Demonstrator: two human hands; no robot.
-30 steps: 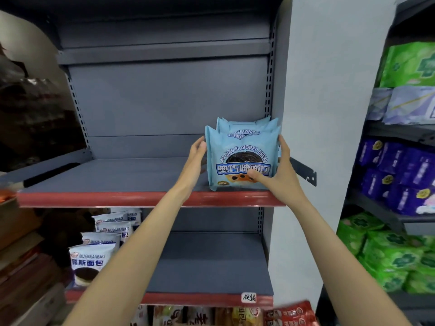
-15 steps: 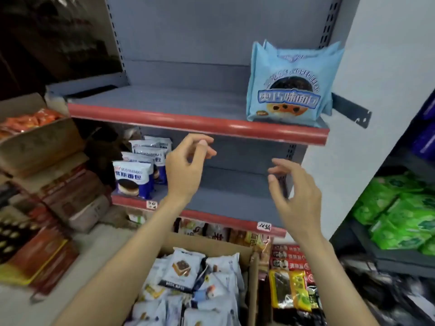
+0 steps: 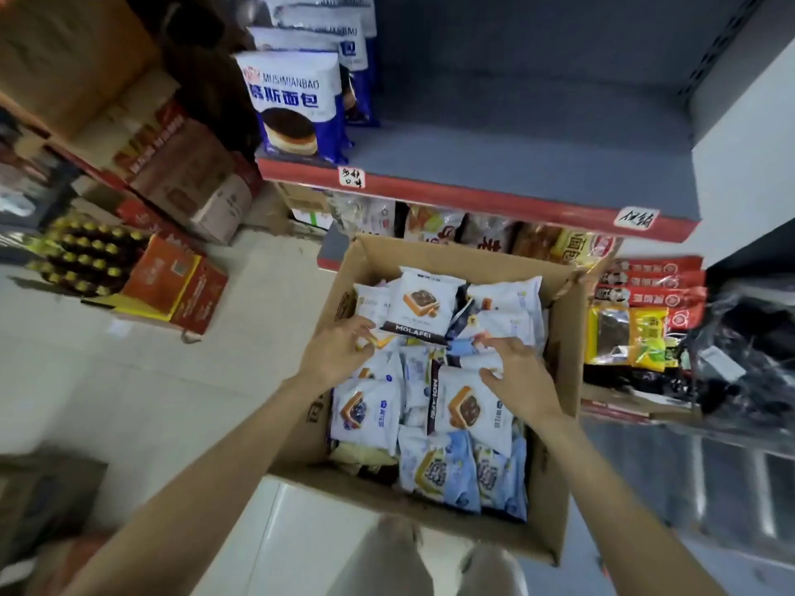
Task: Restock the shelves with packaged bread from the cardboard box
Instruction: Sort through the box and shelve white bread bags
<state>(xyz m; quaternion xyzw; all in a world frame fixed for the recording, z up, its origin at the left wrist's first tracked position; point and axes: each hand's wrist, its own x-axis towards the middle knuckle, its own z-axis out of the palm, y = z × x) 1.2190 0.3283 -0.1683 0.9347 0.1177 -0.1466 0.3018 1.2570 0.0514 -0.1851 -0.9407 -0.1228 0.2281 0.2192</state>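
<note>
Left hand (image 3: 337,350), centre frame: fingers (image 3: 363,326) curled, tips among the bread packets (image 3: 434,382); whether they pinch one, cannot tell. Right hand (image 3: 522,378), just right of centre: fingers (image 3: 494,344) spread and bent, resting on top of a white packet (image 3: 471,406); thumb apart, no clear grip.

Both hands inside the open cardboard box (image 3: 563,372), lower centre, on the floor (image 3: 142,372). Box filled with white and pale blue packets; one marked MOLAFEI (image 3: 419,305) lies on top near the far edge.

Upper centre: grey shelf (image 3: 516,139) with red front lip. White-and-blue MUSIMIANBAO bags (image 3: 294,105) stand in a row at its left end; rest of the surface bare.

Left of frame: stacked cartons (image 3: 185,169).
</note>
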